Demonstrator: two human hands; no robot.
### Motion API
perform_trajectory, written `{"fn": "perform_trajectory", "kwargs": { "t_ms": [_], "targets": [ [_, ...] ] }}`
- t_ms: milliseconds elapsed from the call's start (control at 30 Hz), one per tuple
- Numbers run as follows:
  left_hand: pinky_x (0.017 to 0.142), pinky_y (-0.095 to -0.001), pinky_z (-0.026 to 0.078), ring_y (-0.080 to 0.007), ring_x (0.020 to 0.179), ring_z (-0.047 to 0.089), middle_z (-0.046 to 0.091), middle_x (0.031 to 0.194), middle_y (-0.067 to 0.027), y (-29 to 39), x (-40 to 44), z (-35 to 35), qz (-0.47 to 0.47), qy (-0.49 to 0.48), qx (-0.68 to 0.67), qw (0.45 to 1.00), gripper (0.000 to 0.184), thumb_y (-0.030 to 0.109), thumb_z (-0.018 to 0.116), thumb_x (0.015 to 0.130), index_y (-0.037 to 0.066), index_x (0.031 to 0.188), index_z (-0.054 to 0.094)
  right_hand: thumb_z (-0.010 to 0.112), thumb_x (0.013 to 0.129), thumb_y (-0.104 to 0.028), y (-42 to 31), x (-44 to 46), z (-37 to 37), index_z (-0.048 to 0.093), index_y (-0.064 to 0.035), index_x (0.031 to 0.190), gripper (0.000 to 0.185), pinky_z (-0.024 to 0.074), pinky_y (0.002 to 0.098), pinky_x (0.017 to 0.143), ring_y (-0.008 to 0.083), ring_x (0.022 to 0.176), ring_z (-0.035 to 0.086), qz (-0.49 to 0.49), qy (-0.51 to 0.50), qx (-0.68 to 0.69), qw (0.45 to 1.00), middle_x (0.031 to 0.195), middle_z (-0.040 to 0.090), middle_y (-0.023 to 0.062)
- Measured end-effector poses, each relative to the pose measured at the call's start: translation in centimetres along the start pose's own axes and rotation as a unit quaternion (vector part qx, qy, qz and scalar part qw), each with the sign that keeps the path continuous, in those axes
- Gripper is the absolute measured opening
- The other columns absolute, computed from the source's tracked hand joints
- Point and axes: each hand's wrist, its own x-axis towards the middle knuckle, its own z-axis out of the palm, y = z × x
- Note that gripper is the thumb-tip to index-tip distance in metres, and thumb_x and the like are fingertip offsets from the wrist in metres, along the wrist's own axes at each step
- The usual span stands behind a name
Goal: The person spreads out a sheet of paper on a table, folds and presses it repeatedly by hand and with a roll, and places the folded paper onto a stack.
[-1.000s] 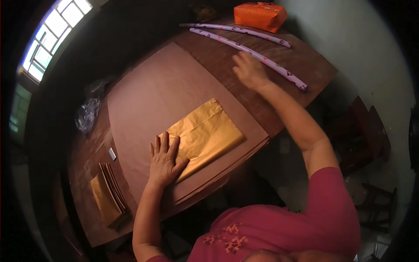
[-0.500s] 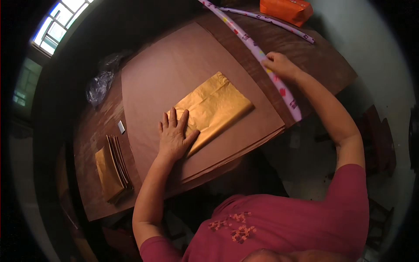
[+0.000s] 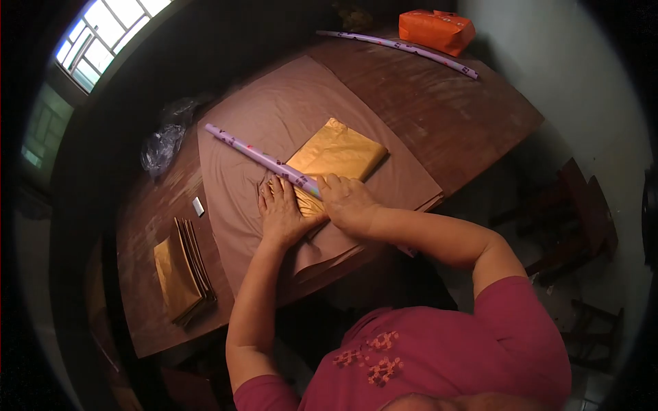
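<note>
A purple patterned roll [image 3: 257,155] lies diagonally across the folded gold paper [image 3: 337,152], which rests on large brown sheets [image 3: 281,99]. My right hand [image 3: 348,204] is closed round the roll over the paper's lower part; the roll's near end passes under my right forearm. My left hand [image 3: 282,214] lies with fingers apart on the gold paper's lower left edge, just below the roll. Under the roll and my left fingers the gold paper is wrinkled. The brown sheets show creases on the left side.
A second purple roll [image 3: 404,48] lies at the table's far side, beside an orange bag [image 3: 436,31]. Folded gold packets [image 3: 184,270] stand at the left, near a small white object [image 3: 198,206]. Clear plastic [image 3: 163,147] sits at the left edge. A dark chair [image 3: 582,205] is at the right.
My right hand took hold of one purple roll and brought it left from the bare table onto the gold paper. The brown sheets have become creased. My left hand has stayed on the gold paper.
</note>
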Motion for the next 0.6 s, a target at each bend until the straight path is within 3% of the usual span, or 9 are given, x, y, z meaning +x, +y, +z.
{"fn": "perform_trajectory", "kwargs": {
  "t_ms": [167,367,467,533,600],
  "targets": [
    [0.12,-0.0532,0.011,-0.0481,0.147,0.016,0.021,0.157,-0.0302,0.4,-0.1,-0.5,-0.006,-0.024,0.018,1.0,0.132,0.086,0.061,0.064,-0.005,0.152,0.024,0.052,0.089,-0.014,5.6,0.6,-1.2,0.056,0.0019,0.126,0.04,0.0523,0.0396,0.075,0.031,0.087,0.064,0.04,-0.008,-0.146,0.988,0.099,0.06,0.0145],
    [0.119,-0.0546,0.012,-0.048,0.147,0.016,0.02,0.158,-0.0304,0.1,-0.2,-0.8,-0.008,-0.026,0.013,1.0,0.13,0.086,0.06,0.065,-0.005,0.151,0.026,0.059,0.088,-0.016,14.3,0.9,-4.0,0.058,-0.0012,0.117,0.033,0.0523,0.0452,0.077,0.0336,0.091,0.063,0.093,0.001,-0.206,0.974,0.1,0.059,0.0162],
    [0.119,-0.0553,0.012,-0.048,0.147,0.015,0.02,0.158,-0.0306,-0.1,0.0,-0.7,-0.002,-0.022,0.014,1.0,0.13,0.086,0.06,0.065,-0.005,0.152,0.026,0.059,0.088,-0.015,14.8,1.4,-5.0,0.057,-0.001,0.113,0.029,0.0522,0.047,0.078,0.0372,0.092,0.062,0.12,-0.001,-0.173,0.977,0.1,0.058,0.0174],
    [0.119,-0.0555,0.011,-0.0482,0.147,0.015,0.021,0.157,-0.0308,-0.1,-0.1,-0.3,-0.001,-0.026,0.02,0.999,0.131,0.086,0.06,0.065,-0.006,0.152,0.025,0.05,0.09,-0.01,11.1,1.1,-5.7,0.056,-0.0018,0.108,0.02,0.0539,0.0472,0.076,0.0345,0.093,0.065,0.098,0.007,-0.14,0.985,0.102,0.06,0.0184],
    [0.119,-0.0556,0.011,-0.0482,0.147,0.015,0.021,0.157,-0.0309,0.2,-0.2,-0.3,0.0,-0.033,0.023,0.999,0.131,0.086,0.06,0.065,-0.006,0.152,0.025,0.049,0.09,-0.01,7.8,0.6,-3.5,0.056,0.0,0.11,0.023,0.0536,0.0459,0.074,0.0343,0.09,0.065,0.039,0.015,-0.113,0.993,0.101,0.059,0.0191]
  ]
}}
